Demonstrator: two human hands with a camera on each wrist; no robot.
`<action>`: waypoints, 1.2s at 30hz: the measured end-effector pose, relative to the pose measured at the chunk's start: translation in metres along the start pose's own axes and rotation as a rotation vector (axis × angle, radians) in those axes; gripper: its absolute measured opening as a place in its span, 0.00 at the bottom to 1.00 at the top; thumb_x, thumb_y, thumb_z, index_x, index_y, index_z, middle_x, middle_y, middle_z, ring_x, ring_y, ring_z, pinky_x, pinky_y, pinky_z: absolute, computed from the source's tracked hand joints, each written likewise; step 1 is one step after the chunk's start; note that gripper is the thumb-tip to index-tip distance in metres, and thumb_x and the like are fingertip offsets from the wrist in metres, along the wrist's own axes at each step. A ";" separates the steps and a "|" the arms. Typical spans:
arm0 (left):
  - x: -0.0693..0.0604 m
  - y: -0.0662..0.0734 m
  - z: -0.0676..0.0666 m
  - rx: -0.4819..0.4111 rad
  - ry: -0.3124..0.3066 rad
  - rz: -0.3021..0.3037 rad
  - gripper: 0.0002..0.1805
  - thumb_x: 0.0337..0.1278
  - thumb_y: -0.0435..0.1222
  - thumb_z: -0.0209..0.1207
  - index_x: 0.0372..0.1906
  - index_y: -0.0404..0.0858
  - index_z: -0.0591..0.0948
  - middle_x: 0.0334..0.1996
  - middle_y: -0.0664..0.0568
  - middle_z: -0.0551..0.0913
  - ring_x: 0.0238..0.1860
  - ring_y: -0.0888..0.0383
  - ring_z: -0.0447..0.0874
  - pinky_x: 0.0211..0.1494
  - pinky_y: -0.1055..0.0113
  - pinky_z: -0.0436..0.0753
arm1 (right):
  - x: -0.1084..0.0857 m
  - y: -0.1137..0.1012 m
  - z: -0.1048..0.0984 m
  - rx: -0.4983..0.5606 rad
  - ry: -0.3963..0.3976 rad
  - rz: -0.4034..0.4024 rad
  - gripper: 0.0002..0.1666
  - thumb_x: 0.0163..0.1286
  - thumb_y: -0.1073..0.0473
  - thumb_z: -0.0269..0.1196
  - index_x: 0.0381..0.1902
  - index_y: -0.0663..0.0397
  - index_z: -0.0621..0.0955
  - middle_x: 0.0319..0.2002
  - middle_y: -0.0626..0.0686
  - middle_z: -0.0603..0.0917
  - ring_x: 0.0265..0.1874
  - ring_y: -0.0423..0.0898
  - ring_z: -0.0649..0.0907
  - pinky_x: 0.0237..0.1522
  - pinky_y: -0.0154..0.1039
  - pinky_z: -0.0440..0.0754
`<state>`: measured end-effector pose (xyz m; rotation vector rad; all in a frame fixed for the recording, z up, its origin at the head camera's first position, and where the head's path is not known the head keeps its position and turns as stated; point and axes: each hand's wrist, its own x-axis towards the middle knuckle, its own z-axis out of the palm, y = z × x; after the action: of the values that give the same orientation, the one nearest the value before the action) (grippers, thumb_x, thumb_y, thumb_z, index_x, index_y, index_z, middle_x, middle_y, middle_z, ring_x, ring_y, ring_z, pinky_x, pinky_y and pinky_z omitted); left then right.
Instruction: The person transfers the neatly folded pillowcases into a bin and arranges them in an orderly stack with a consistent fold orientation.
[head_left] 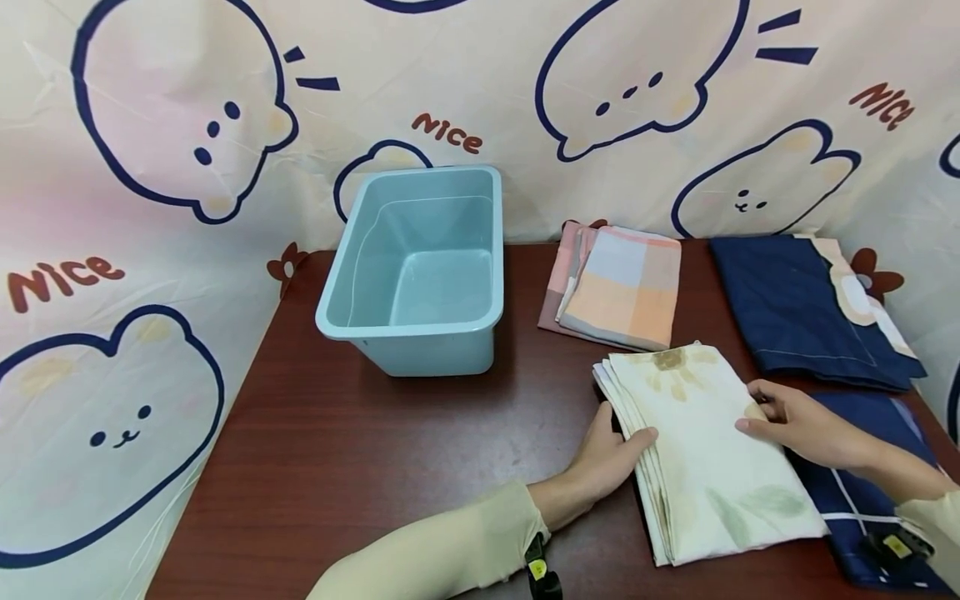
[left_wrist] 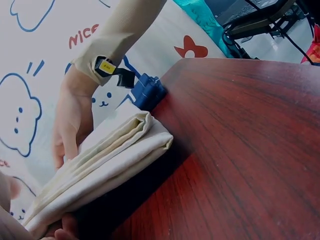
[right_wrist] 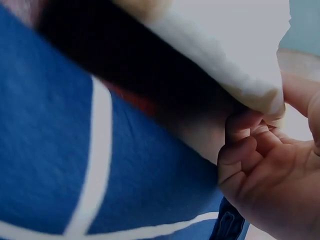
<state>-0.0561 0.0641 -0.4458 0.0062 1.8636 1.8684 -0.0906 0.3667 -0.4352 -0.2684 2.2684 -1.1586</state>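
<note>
A folded cream-white fabric cloth printed with a tan flower and pale green leaves [head_left: 720,475] lies between the two hands, its layered edges stacked on the left-hand side. The left hand [head_left: 609,457] grips that layered side, thumb laid over the top and the other fingers tucked underneath. The right hand [head_left: 813,427] pinches the opposite edge between its thumb and curled fingers; the right wrist view shows this edge lifted, with a dark gap below it. Under and beside the right fingers is a blue folded cloth with thin white lines [head_left: 843,483], partly covered by the cream one. Ahead of the right fingertips rests a navy folded cloth with a cream and white patterned edge [head_left: 787,304]. Straight ahead of the left fingers lies a folded pink, orange and grey-blue checked cloth [head_left: 626,279]. Farther ahead and to the left of those fingers stands a light blue rectangular plastic tub [head_left: 438,354], upright on the dark reddish-brown wood-grain table [head_left: 315,467]. Beyond everything, farthest from the fingers, hangs a pale sheet with navy-outlined cartoon animals [head_left: 495,75]
</note>
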 end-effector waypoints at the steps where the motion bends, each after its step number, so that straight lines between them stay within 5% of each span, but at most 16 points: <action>1: 0.000 0.000 0.000 0.003 0.002 0.000 0.36 0.65 0.43 0.63 0.73 0.47 0.61 0.51 0.49 0.84 0.42 0.60 0.88 0.50 0.69 0.80 | 0.000 0.000 0.000 0.008 0.002 0.008 0.38 0.79 0.58 0.55 0.69 0.82 0.52 0.49 0.64 0.87 0.37 0.36 0.87 0.37 0.37 0.86; 9: 0.000 0.001 -0.003 0.024 -0.015 0.027 0.31 0.59 0.31 0.62 0.65 0.48 0.66 0.34 0.45 0.89 0.31 0.58 0.89 0.36 0.72 0.81 | -0.005 -0.005 0.004 -0.021 0.021 0.103 0.45 0.80 0.53 0.55 0.73 0.82 0.46 0.59 0.70 0.82 0.46 0.27 0.82 0.43 0.35 0.83; 15: -0.001 0.006 -0.007 0.043 -0.027 0.073 0.32 0.57 0.28 0.58 0.66 0.47 0.65 0.35 0.44 0.89 0.31 0.61 0.88 0.34 0.73 0.80 | -0.008 -0.009 0.003 -0.040 0.039 0.163 0.47 0.81 0.49 0.53 0.74 0.80 0.45 0.57 0.65 0.84 0.50 0.38 0.84 0.45 0.40 0.83; 19: -0.001 0.010 -0.010 0.071 -0.028 0.074 0.33 0.56 0.28 0.57 0.68 0.48 0.65 0.35 0.46 0.89 0.29 0.64 0.84 0.32 0.73 0.78 | -0.010 -0.010 0.004 -0.047 0.052 0.190 0.49 0.81 0.45 0.52 0.75 0.78 0.44 0.54 0.62 0.86 0.48 0.36 0.83 0.47 0.44 0.82; 28: -0.001 0.019 -0.021 0.074 -0.044 0.088 0.35 0.58 0.28 0.56 0.71 0.48 0.64 0.44 0.46 0.87 0.35 0.64 0.84 0.34 0.72 0.79 | -0.012 -0.018 0.009 -0.012 0.112 0.214 0.51 0.82 0.45 0.50 0.76 0.78 0.40 0.53 0.61 0.83 0.42 0.30 0.81 0.44 0.38 0.80; 36: 0.000 0.025 -0.033 0.065 -0.045 0.108 0.29 0.59 0.27 0.56 0.66 0.45 0.68 0.41 0.42 0.89 0.33 0.61 0.86 0.34 0.71 0.81 | -0.010 -0.028 0.016 0.003 0.154 0.176 0.49 0.82 0.46 0.50 0.77 0.76 0.41 0.43 0.55 0.84 0.40 0.29 0.81 0.39 0.30 0.78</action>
<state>-0.0757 0.0350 -0.4241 0.1733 1.9265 1.8615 -0.0751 0.3434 -0.4162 0.0226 2.3682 -1.1236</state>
